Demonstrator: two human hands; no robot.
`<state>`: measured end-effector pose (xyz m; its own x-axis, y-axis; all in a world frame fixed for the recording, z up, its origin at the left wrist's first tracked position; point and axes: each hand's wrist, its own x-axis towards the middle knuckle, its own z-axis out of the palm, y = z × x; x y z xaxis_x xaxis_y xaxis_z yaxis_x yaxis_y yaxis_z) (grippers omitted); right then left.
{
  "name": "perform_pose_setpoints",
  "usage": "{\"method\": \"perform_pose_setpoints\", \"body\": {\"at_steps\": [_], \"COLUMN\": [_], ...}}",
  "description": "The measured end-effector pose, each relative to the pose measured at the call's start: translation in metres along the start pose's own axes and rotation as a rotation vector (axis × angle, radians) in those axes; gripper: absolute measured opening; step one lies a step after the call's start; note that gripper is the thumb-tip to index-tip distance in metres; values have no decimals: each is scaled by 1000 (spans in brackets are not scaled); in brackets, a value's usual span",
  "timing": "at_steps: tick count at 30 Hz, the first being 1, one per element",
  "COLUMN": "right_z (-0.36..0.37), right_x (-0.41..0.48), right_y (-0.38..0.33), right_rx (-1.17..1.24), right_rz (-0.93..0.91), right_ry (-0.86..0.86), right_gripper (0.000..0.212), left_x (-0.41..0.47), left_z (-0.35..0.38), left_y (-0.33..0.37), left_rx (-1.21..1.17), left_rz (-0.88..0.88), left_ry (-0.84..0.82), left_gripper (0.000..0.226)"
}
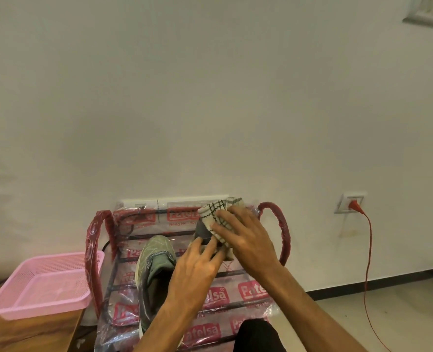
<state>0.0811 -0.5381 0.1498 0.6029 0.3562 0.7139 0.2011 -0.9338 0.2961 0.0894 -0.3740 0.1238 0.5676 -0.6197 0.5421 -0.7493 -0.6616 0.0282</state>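
A dark grey shoe (201, 231) is held up over a metal shoe rack (273, 224) that is wrapped in clear plastic with red labels. My left hand (197, 265) grips the shoe from below, with its fingers around the near end. My right hand (245, 237) holds a cream cloth with a dark check pattern (214, 212) against the top and right side of the shoe. The cloth and my hands hide most of this shoe. A second shoe (154, 265), green and grey, lies on the rack's top shelf to the left of my hands.
A pink plastic basket (40, 283) sits on a wooden table (30, 334) at the left, touching the rack's side. A red cable (369, 250) hangs from a wall socket (351, 201) at the right. My dark-clothed knee (258, 336) is at the bottom edge.
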Motion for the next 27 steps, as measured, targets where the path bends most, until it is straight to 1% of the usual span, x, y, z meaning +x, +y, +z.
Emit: {"method": "perform_pose_setpoints", "body": {"at_steps": [3,4,6,8,12,15,17,19,22,24,25,26,27], "right_z": [3,4,6,5,4,9,9,6,1,-4,-7,-7,-6], "right_x": [7,8,5,4,9,8,9,13,24,27,26,24,22], "right_y": [10,8,5,13,24,25,33,40,53,62,62,59,53], "right_rx": [-70,-94,-150,-200,-251,-259,-294,-326,-345,-360,-349,-330,-306], "right_rz": [9,-16,-133,-240,-249,-337,-390,-373,-185,-67,-53,-85,-159], "right_ry": [0,8,11,6,4,-9,2,29,27,14,22,52,82], "right_gripper": [56,57,57,52,46,41,42,41,41,48,50,48,45], "left_x": [2,2,2,1,4,5,4,5,5,4,4,5,7], "left_z": [2,3,5,6,4,3,4,5,6,6,5,5,4], "left_y": [1,1,1,2,5,5,4,3,5,5,4,4,3], "left_rx": [10,5,-7,-10,-4,2,17,36,49,38,34,30,26], "left_rz": [3,7,26,38,49,82,80,64,55,48,45,46,53], "left_ry": [-4,-9,-10,-5,23,48,48,16,-28,-39,-33,-20,-6], "left_gripper": [70,67,60,58,57,54,57,65,72,74,75,74,71]}}
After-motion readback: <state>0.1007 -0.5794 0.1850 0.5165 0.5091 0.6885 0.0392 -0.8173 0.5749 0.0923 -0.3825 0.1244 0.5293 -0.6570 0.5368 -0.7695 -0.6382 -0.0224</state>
